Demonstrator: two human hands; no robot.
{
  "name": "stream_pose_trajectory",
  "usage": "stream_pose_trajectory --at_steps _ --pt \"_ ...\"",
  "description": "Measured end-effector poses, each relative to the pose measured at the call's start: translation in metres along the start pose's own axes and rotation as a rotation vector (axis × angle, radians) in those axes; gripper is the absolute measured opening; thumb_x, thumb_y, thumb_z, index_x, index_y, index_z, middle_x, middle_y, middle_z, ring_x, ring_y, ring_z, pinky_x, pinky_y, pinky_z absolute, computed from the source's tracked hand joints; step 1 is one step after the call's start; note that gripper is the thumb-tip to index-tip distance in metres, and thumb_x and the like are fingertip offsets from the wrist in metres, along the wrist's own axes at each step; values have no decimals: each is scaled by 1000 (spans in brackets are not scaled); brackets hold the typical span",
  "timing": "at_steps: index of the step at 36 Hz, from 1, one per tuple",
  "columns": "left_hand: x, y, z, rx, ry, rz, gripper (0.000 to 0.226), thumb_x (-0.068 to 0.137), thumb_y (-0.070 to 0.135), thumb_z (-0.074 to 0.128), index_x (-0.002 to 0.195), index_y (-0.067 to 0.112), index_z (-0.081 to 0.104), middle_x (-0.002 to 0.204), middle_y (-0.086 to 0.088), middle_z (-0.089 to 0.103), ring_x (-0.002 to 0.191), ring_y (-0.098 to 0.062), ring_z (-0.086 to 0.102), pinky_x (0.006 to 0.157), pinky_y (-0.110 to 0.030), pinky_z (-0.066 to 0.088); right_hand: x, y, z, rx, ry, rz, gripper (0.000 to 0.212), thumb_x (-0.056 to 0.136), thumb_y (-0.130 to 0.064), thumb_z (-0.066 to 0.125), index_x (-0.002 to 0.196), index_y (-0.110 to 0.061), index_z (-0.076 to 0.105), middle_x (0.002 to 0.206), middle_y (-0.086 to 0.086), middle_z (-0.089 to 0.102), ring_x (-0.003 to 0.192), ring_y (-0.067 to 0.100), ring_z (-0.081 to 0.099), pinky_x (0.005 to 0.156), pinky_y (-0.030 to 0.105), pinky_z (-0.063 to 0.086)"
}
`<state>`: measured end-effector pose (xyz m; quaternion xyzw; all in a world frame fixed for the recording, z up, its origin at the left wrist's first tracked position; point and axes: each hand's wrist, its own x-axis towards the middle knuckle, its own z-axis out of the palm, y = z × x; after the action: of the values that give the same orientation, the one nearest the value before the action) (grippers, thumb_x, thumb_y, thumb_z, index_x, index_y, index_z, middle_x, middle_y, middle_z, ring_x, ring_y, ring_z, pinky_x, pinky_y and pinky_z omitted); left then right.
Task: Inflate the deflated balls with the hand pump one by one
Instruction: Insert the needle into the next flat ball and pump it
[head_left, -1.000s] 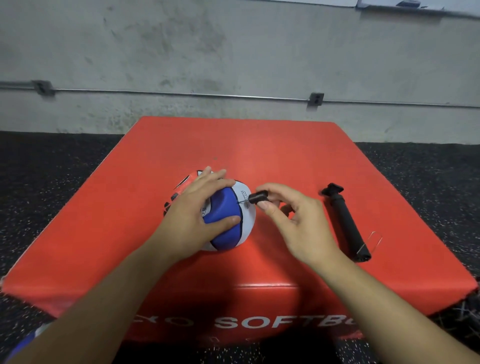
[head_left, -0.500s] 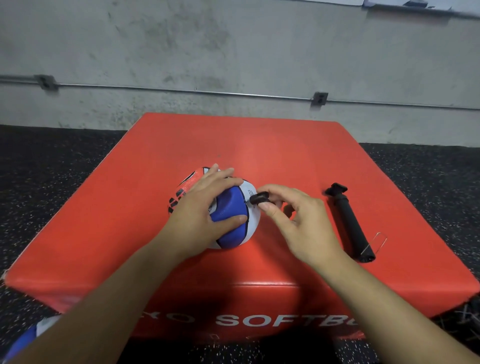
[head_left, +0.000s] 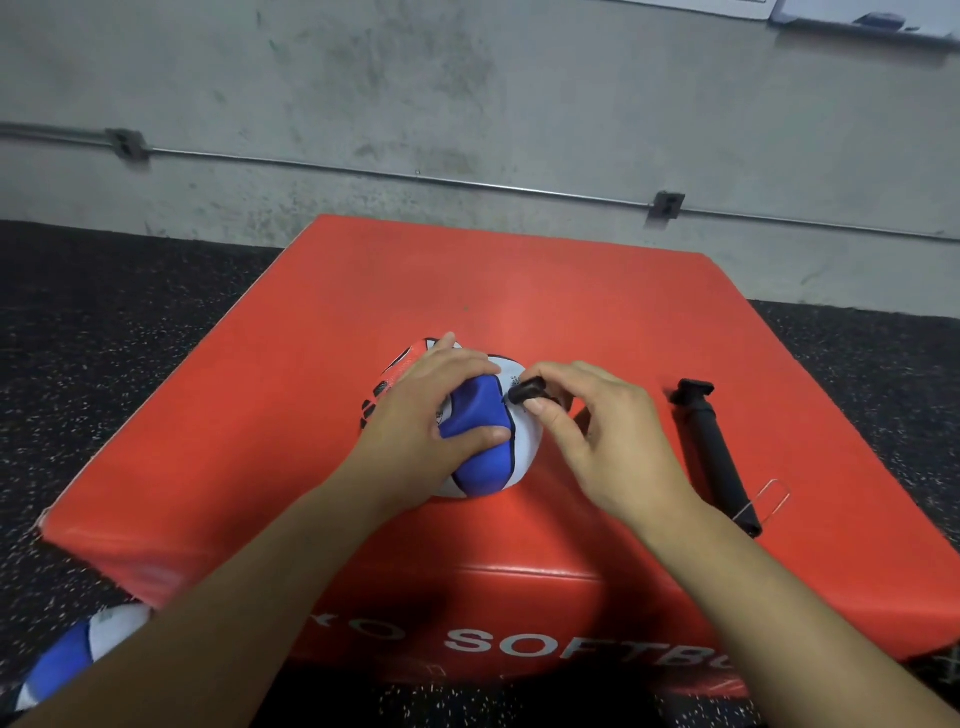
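Note:
A soft red, white and blue ball (head_left: 483, 462) lies dented on the red box (head_left: 519, 312). My left hand (head_left: 431, 421) grips it from above, the thumb pressing into the blue panel. My right hand (head_left: 597, 431) pinches a small black needle adapter (head_left: 527, 389) between thumb and forefinger, its tip against the white panel of the ball. The black hand pump (head_left: 717, 457) lies on the box to the right of my right hand, untouched.
A second blue and white ball (head_left: 78, 654) lies on the dark speckled floor at the lower left, partly behind my left forearm. A thin wire clip (head_left: 769, 499) sits by the pump's near end. A concrete wall with a conduit runs behind the box.
The adapter's tip has come closer to the ball and now touches it. My left hand squeezes the ball harder, denting the blue panel. The pump has not moved.

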<state>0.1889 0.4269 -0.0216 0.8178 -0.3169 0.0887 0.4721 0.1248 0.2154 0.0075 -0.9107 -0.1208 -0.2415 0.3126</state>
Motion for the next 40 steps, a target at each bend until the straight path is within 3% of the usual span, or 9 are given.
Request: stream_pose_trajectory --at_steps 8,12,16,19,22,27,31,35,40 --pt "-1 -4 1 -3 -7 4 55 81 39 79 132 24 66 138 18 60 157 -10 27 123 -17 20 2 -6 12 -35 -42 -11 17 94 -29 62 108 -31 72 82 -14 56 76 9 57 71 39 52" --pt "0 -5 -1 1 -13 5 54 81 40 79 131 25 65 137 25 58 157 -8 26 123 -18 20 3 -6 14 -38 -38 -14 17 95 -25 65 110 -30 72 83 -13 58 79 11 59 72 39 53" --pt "1 -5 -2 3 -17 17 55 82 40 79 133 27 64 138 34 52 157 -4 23 119 -9 17 0 -3 11 46 -14 25 20 96 -23 68 113 -30 74 85 -13 60 82 12 61 73 27 48" --pt "6 -5 -3 21 -21 40 53 82 39 78 132 28 64 139 33 52 157 -5 25 123 -16 20 1 1 4 117 -30 29 22 95 -24 73 117 -27 76 90 -14 63 87 13 62 75 14 41" --pt "12 -7 -1 39 4 66 53 82 38 79 131 24 65 139 29 53 156 -10 29 123 -15 20 6 11 -9 158 -46 65 28 94 -28 78 122 -27 74 99 -11 69 85 14 64 70 12 42" --pt "24 -8 5 36 81 58 54 85 30 84 135 22 64 148 13 56 156 -6 26 121 -12 18 14 46 -42 137 62 210 30 90 -24 81 119 -30 74 99 -13 71 79 5 64 67 22 47" --pt "36 -7 11 27 104 51 53 85 37 78 135 27 63 152 15 52 156 0 23 125 -18 20 11 89 -66 -57 19 380 27 89 -21 82 115 -25 75 95 -10 73 71 -1 62 69 10 43" --pt "48 -7 22 21 158 41 56 84 19 88 135 23 64 151 15 54 154 2 26 124 -17 21 -1 129 -79 -240 -77 623 24 89 -31 81 111 -26 71 88 -9 71 85 20 68 78 31 50" --pt "56 -3 38 30 222 63 61 78 8 91 131 23 64 149 10 54 152 -4 34 122 -15 23 -17 161 -82 -302 -194 843 31 88 -49 77 103 -26 63 97 -3 71 94 25 68 82 34 53"
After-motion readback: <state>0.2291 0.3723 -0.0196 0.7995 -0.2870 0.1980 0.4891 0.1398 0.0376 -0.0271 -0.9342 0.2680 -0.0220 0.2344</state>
